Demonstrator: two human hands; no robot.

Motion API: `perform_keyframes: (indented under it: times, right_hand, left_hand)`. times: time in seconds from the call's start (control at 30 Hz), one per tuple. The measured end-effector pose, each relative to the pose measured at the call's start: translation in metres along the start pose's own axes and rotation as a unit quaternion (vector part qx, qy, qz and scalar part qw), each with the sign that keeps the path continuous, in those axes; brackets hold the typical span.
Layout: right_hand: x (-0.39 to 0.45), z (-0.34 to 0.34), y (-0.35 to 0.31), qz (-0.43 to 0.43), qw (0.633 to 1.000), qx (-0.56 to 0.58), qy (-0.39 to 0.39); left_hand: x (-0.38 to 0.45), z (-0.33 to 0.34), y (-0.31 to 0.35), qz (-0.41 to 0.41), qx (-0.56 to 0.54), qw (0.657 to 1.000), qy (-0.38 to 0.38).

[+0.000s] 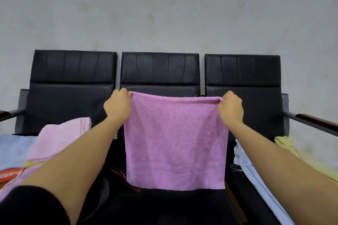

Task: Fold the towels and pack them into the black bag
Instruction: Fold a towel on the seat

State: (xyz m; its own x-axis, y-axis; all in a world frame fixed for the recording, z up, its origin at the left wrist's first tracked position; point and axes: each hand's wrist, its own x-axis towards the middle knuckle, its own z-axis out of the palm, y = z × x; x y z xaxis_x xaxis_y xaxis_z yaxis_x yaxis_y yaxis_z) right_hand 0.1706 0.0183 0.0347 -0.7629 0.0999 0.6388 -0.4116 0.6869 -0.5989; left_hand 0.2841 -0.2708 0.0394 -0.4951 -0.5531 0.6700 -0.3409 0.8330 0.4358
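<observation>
At the far left a pale blue towel (12, 149) lies on the left seat of a row of three black chairs (73, 86), with a folded light pink towel (60, 139) resting partly on top of it and reaching toward the chair back. Below these, at the left edge, part of an orange and white cloth (11, 175) shows beside a lilac cloth (27, 173), both half hidden by the left forearm, which wears a black sleeve (31, 206) pushed up near the elbow. The left hand (117, 105) has its fingers curled round the top left corner of a purple towel (175, 142), pinching it tight. The purple towel hangs flat and spread open in front of the middle chair, its top edge stretched between the two hands and sagging a little, its bottom edge hanging free above a dark mass low in the frame; whether that mass is the black bag cannot be told. A dark red strap (118, 171) shows just beside the towel's lower left edge. The right hand (230, 107) grips the top right corner the same way, with the fabric bunched between thumb and curled fingers. Right of that forearm, a light blue cloth (243, 159) lies rumpled on the right seat, and a pale yellow towel (287, 145) lies beside it nearer the chair's wooden armrest (316, 120).
</observation>
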Motion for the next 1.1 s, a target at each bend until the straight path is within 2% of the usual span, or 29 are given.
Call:
perform_keyframes:
  times: [0.1,0.17,0.23,0.3,0.47,0.57,0.67,0.8,0.97,1.1]
  right_hand:
    - [0.0,-0.003,0.001,0.011,1.0,0.019,0.015]
    - [0.0,-0.002,0.004,0.019,1.0,0.018,0.01]
    - [-0.002,0.001,0.006,0.029,0.999,0.03,-0.001]
    - [-0.008,0.006,0.006,0.03,0.998,0.057,-0.004]
    - [-0.021,0.023,0.008,0.099,0.984,0.145,-0.022]
    - [-0.026,0.035,0.015,0.147,0.963,0.223,-0.046]
    - [-0.026,0.052,0.019,0.205,0.925,0.314,-0.057]
    - [-0.016,0.078,0.022,0.266,0.894,0.354,-0.074]
    - [0.008,0.096,0.012,0.253,0.885,0.386,-0.06]
    - [0.025,0.1,-0.001,0.212,0.89,0.403,-0.024]
  left_hand:
    - [-0.002,0.001,-0.002,0.013,0.024,1.0,0.001]
    - [-0.003,0.002,-0.003,-0.008,0.001,1.0,0.005]
    - [-0.005,0.006,-0.002,-0.072,-0.086,0.994,0.009]
    - [-0.009,0.014,-0.003,-0.129,-0.19,0.973,0.011]
    - [-0.025,0.036,-0.009,-0.19,-0.331,0.924,0.015]
    - [-0.033,0.046,-0.012,-0.201,-0.367,0.908,0.005]
    - [-0.035,0.06,-0.018,-0.206,-0.381,0.901,-0.004]
    - [-0.027,0.08,-0.027,-0.219,-0.394,0.892,-0.025]
    - [0.008,0.095,-0.022,-0.231,-0.422,0.876,-0.028]
    - [0.034,0.098,-0.012,-0.21,-0.409,0.888,0.014]
